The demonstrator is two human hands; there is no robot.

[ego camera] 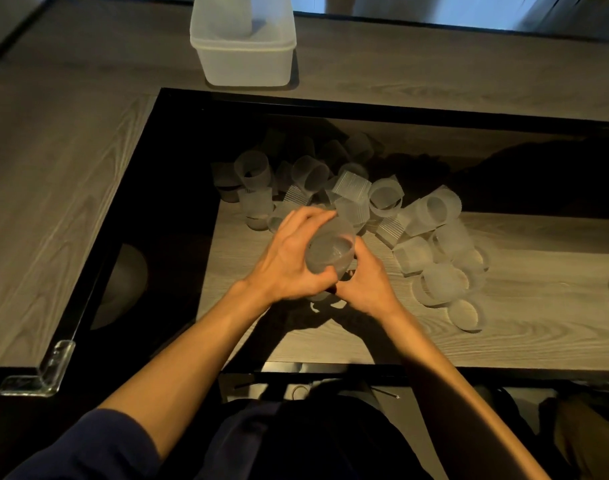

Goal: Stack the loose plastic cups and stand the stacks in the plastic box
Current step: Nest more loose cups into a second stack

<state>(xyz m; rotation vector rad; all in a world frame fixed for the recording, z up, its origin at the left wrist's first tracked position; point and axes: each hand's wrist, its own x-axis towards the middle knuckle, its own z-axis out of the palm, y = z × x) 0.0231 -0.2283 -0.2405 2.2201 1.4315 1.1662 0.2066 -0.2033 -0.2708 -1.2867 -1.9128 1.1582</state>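
Observation:
A pile of frosted plastic cups [386, 202] lies on the wooden table, stretching from the centre to the right. My left hand [289, 258] wraps around the side of a short stack of cups [331, 252] whose open mouth faces me. My right hand [369, 285] grips the same stack from below and to the right. Both hands sit just in front of the pile. The translucent plastic box [244, 60] stands at the far edge of the table, well beyond the cups, with something pale upright inside it.
A glossy black strip [150, 209] borders the table at the left and far side and reflects the cups. A clear corner guard [50, 368] caps the near left corner. Bare wood [504, 341] lies near and to the right of my hands.

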